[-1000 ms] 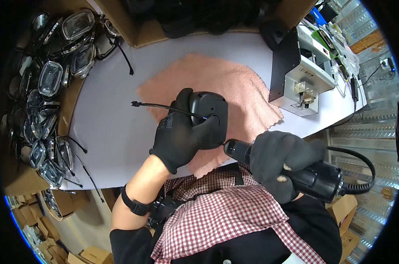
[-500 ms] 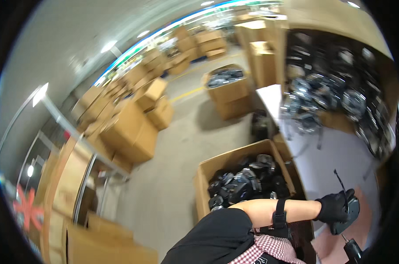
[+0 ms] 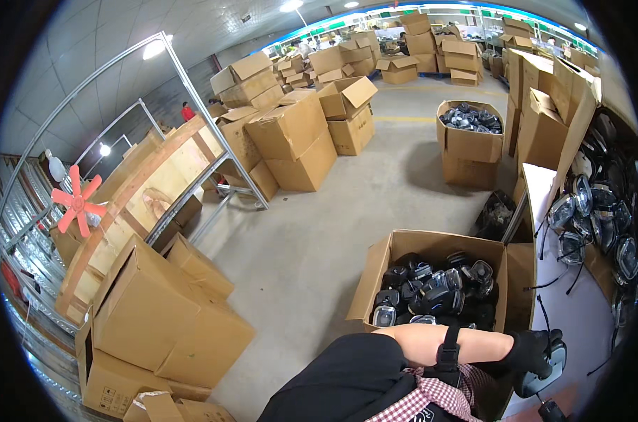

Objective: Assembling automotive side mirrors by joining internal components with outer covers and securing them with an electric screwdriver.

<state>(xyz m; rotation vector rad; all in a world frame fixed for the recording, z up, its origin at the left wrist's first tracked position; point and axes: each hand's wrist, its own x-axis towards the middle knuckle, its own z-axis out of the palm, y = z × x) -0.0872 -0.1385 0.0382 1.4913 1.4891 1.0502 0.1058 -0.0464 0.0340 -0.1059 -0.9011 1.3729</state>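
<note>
My left hand [image 3: 532, 349], in a black glove with a black wristband, reaches out to the right over the white table [image 3: 579, 316]. It grips a black housing part with a glassy face [image 3: 546, 371], and a thin black cable [image 3: 542, 316] rises from it. My right hand is out of the picture. A dark object [image 3: 548, 410] shows at the bottom edge below the part; I cannot make out what it is.
An open cardboard box [image 3: 382, 271] full of black housing parts stands on the floor beside me. More such parts [image 3: 600, 204] are piled along the table's far side. Stacked cardboard boxes [image 3: 291, 141], another filled box [image 3: 466, 144] and metal racks [image 3: 192, 91] surround the concrete floor.
The view has swung from the table and pink cloth to the warehouse floor on my left. My left hand still holds the black part; my right hand and its tool left the picture.
</note>
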